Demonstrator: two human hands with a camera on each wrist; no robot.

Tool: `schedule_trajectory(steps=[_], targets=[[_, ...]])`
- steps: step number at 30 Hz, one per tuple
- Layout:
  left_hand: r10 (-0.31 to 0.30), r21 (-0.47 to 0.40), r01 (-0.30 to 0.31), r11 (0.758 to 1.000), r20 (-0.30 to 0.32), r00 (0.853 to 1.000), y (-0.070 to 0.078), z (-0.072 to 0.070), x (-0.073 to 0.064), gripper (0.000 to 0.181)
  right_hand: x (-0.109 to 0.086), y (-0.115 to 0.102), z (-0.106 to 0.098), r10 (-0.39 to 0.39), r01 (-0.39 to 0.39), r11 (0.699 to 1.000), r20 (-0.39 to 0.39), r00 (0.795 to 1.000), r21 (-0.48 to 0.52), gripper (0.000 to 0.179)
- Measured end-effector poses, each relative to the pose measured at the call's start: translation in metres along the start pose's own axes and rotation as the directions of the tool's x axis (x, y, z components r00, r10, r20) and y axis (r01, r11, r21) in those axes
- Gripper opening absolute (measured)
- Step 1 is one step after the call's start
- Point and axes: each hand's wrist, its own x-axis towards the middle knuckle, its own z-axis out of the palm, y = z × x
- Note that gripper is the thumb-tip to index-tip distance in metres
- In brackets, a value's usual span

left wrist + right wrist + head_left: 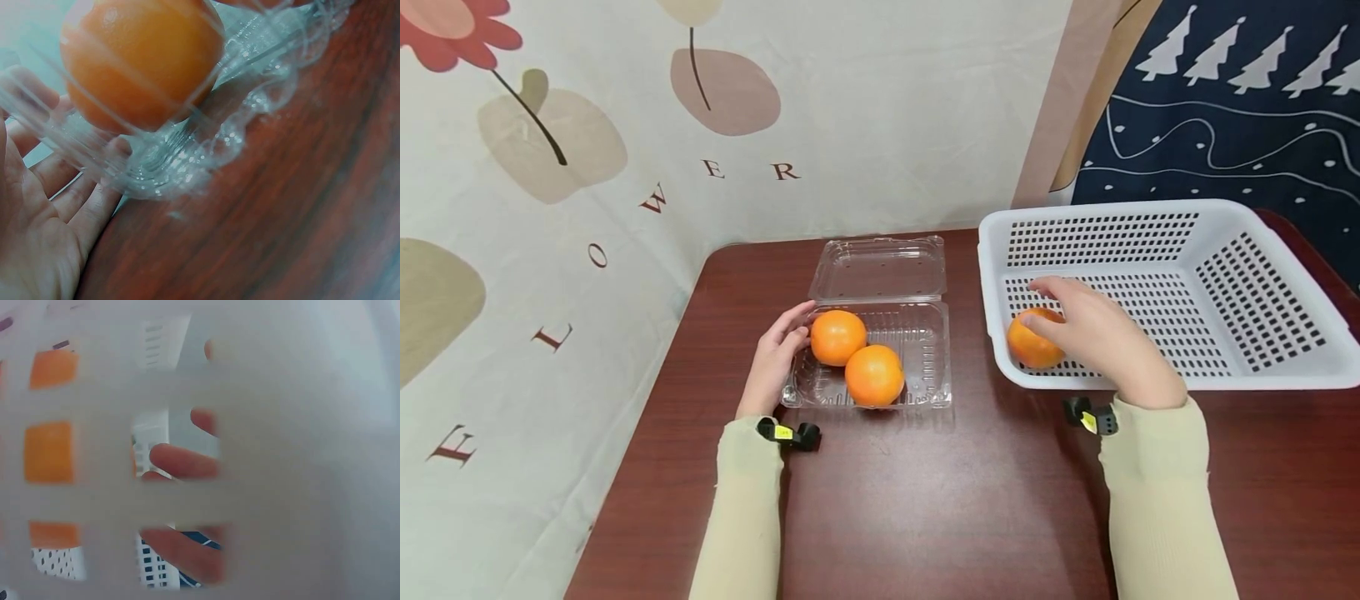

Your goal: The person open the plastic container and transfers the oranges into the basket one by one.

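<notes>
An open clear plastic clamshell box (927, 354) lies on the table with two oranges in it, a rear orange (838, 337) and a front orange (875, 376). My left hand (774, 358) rests against the box's left side, its fingers extended along the clear wall in the left wrist view. A third orange (1034, 340) sits in the left front corner of a white plastic basket (1157, 382). Over that corner reaches my right hand (1086, 325), thumb across the orange and fingers extended above it. Through the basket's holes, the right wrist view shows spread fingers (184, 461) apart from the orange.
The clamshell's lid (880, 268) is folded back behind its tray. Beneath everything is a dark red-brown table (940, 500). A printed cloth (887, 108) hangs behind it, and dark blue fabric with white trees (1210, 125) hangs at the back right.
</notes>
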Motion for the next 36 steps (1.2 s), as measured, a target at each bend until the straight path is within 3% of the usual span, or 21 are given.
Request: schedule_trajectory(steps=[11,23,31,36], targets=[[0.002,-0.001,-0.002,1.0,-0.004,1.0,-0.002,-0.001,0.001,0.033,-0.001,-0.017,0.0,-0.088,0.088,0.996,-0.16,0.983,-0.011,0.044],[-0.004,0.002,0.004,1.0,-0.008,1.0,-0.002,-0.001,0.001,0.034,0.004,-0.036,0.015,-0.25,0.26,0.965,-0.354,0.901,-0.021,0.038],[-0.007,-0.006,0.007,1.0,-0.01,1.0,-0.002,-0.001,0.001,0.034,0.006,-0.051,0.025,-0.369,0.371,0.926,-0.386,0.845,-0.073,0.034],[-0.005,-0.001,0.005,1.0,-0.012,1.0,-0.001,-0.001,0.0,0.034,0.006,-0.059,0.031,-0.392,0.39,0.917,-0.358,0.847,-0.081,0.033]])
